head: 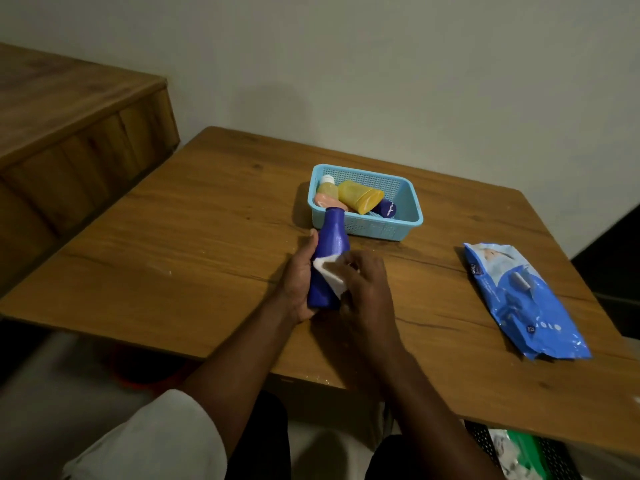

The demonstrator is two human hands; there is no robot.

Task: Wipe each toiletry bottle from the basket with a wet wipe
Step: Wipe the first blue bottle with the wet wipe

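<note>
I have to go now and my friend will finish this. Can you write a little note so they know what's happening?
Left hand grips the blue bottle above the table. Right hand presses a white wet wipe against its side.
Light blue basket holds a yellow tube, a peach tube, a small white-capped bottle and a dark blue container.
Wipes pack lies on the right.
Done: blue bottle being wiped.
Left: finish it, then apparently the four in the basket.

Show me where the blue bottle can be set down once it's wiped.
Bare wood lies left of the left hand, out to the table edge, and between the right hand and the wipes pack. The basket is crowded on its left side; only its right end shows floor. The blue bottle nearly meets its rim.
</note>
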